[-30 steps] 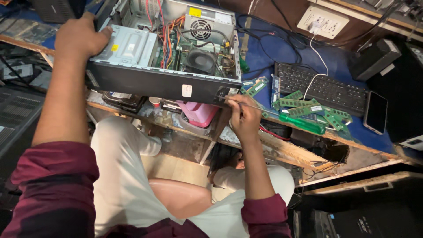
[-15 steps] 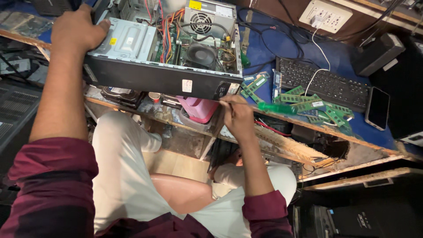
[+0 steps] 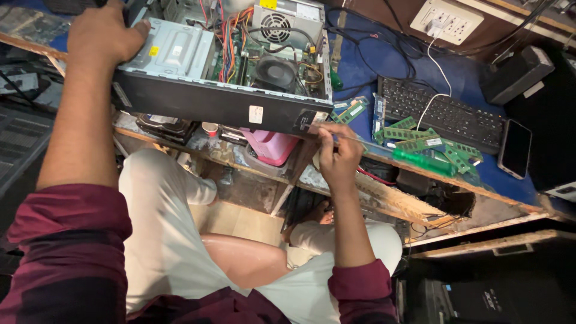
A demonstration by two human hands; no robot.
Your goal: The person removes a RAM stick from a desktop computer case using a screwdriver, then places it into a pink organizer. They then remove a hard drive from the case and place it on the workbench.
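Note:
An open desktop computer case (image 3: 222,105) lies on its side at the edge of a wooden workbench (image 3: 390,198), with its fan, cables and silver drive cage (image 3: 174,51) exposed. My left hand (image 3: 105,33) rests on the far left end of the case, by the drive cage. At the case's near right corner, my right hand (image 3: 337,157) is closed around a thin metal tool (image 3: 327,130). The tool's tip lies against that corner. I am seated, with my light trousers below the bench.
Several green memory sticks (image 3: 420,141) and a green-handled screwdriver (image 3: 423,162) lie right of the case. Behind them are a black keyboard (image 3: 444,117), a phone (image 3: 515,148) and a wall socket board (image 3: 447,18). A pink box (image 3: 273,147) sits on the shelf underneath.
My right hand has lifted slightly toward the case's right corner, with the thin tool now against it. My left hand stays on the case's far left end.

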